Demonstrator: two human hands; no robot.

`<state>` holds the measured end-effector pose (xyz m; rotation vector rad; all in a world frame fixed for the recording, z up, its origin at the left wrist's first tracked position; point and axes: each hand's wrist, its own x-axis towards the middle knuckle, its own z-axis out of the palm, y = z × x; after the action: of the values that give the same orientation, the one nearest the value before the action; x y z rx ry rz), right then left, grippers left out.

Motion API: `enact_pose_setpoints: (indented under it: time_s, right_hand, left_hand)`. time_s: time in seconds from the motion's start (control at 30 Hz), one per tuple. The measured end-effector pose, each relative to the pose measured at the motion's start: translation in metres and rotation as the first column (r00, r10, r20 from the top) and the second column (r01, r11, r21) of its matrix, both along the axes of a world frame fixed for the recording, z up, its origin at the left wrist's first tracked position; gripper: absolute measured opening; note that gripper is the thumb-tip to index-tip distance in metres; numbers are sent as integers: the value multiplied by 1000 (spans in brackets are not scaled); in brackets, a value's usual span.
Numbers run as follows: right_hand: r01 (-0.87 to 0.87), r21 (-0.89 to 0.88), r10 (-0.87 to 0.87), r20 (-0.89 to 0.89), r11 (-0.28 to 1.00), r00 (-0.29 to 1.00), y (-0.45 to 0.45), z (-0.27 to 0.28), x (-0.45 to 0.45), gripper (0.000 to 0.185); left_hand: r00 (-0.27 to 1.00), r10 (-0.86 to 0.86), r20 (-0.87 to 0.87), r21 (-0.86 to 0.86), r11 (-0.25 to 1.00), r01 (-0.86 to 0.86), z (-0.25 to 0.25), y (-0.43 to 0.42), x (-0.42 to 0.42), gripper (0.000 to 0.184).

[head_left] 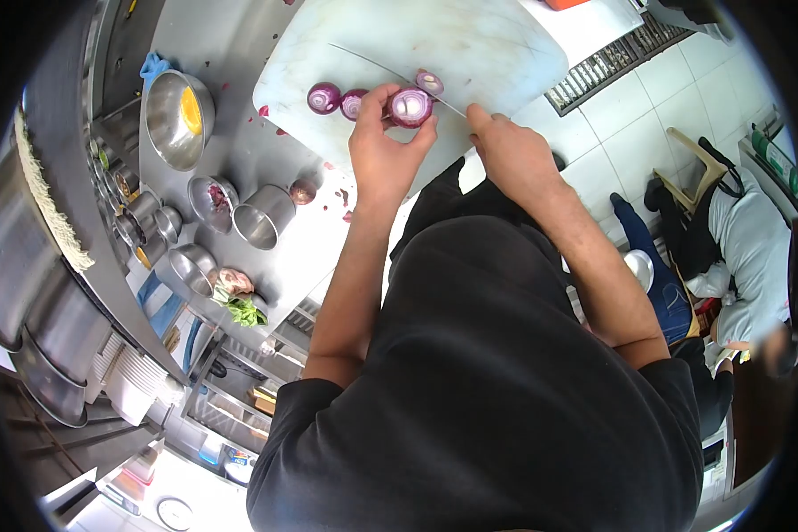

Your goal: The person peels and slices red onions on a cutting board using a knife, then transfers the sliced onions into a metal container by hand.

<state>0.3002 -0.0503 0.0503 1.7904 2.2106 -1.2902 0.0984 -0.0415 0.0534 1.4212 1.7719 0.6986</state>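
My left hand [387, 149] is closed around a cut red onion [410, 107], its ringed face turned up. In my right hand [514, 151] is a knife [377, 64], its long thin blade reaching left across the white cutting board [470, 40]. A small onion slice [430, 83] lies against the blade, just beside the held onion. Two more peeled red onion pieces [324, 97] rest on the board to the left of my fingers; one is partly covered by my left hand.
Left of the board stand a large metal bowl [164, 133] with something yellow inside, a smaller bowl [206, 188] of onion scraps, a metal pot [270, 213] and an unpeeled onion [302, 191]. Green leaves [246, 312] lie nearer me. At right, other people [745, 239] are nearby.
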Motion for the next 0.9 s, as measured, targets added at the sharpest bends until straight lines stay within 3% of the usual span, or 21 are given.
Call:
enact_pose_setpoints:
  time_s: [0.07,0.17,0.37,0.47,0.57,0.67,0.77,0.9]
  right_hand:
    - [5,-1,-5,-6,1000,1000,1,0,0,22]
    - [21,-4,-22,-11,1000,1000,3,2,2,23]
    - [80,6,-80,-35,997,996,6,6,2,22]
    - [117,32,-115,-45,993,992,5,6,2,21]
    - [147,70,-146,-29,987,989,4,12,4,19]
    - [167,101,-166,-21,981,986,2,19,7,18]
    - [172,117,-169,-34,978,985,-1,31,9,18]
    - [165,122,-159,-56,979,986,-13,47,13,16]
  left_hand:
    - [986,-95,-139,-22,995,92,10,1,-2,61]
    - [993,47,105,-60,997,-41,5,-1,-1,60]
    - [960,77,271,35,995,-89,-12,-1,5,62]
    - [993,-112,34,29,993,111,-11,-1,2,61]
    - [992,-122,8,56,991,122,-16,-2,1,60]
    - [983,-46,177,158,987,18,-33,-6,3,57]
    - [991,-130,6,196,972,127,-30,-8,-1,57]
    - [991,-128,-25,150,980,130,-18,-5,4,52]
